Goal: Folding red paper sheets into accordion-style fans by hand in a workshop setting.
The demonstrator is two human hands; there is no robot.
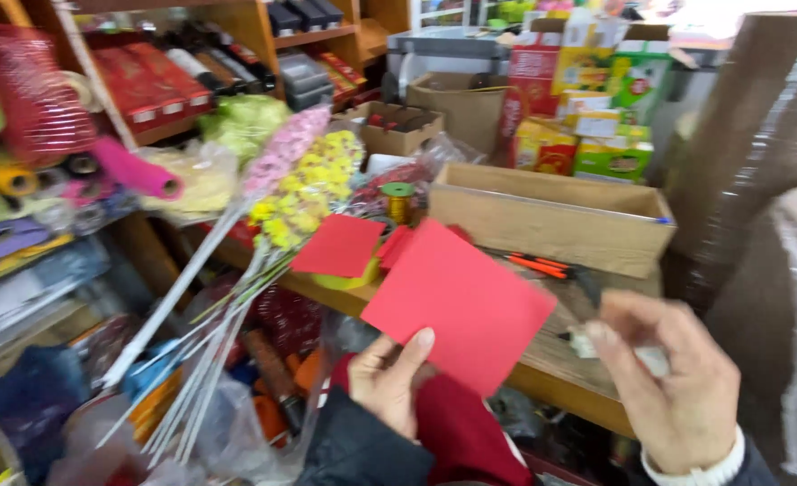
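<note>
My left hand (pixel 391 376) pinches the lower edge of a red paper square (pixel 457 301), held up tilted over the wooden counter (pixel 551 364). My right hand (pixel 677 382) is just to the right of the sheet, fingers curled on a small white object (pixel 587 342) that is blurred. A second red paper square (pixel 338 245) lies on a yellow-green tape roll (pixel 349 281) further back on the counter. Dark red cloth (pixel 461 436) sits below my left wrist.
Yellow and pink artificial flowers (pixel 304 189) on long white stems lean from lower left. An open cardboard box (pixel 551 216), orange-handled tool (pixel 538 264), gold ribbon spool (pixel 398 200), shelves with mesh rolls (pixel 30 108) at left, stacked coloured boxes (pixel 587 99) behind.
</note>
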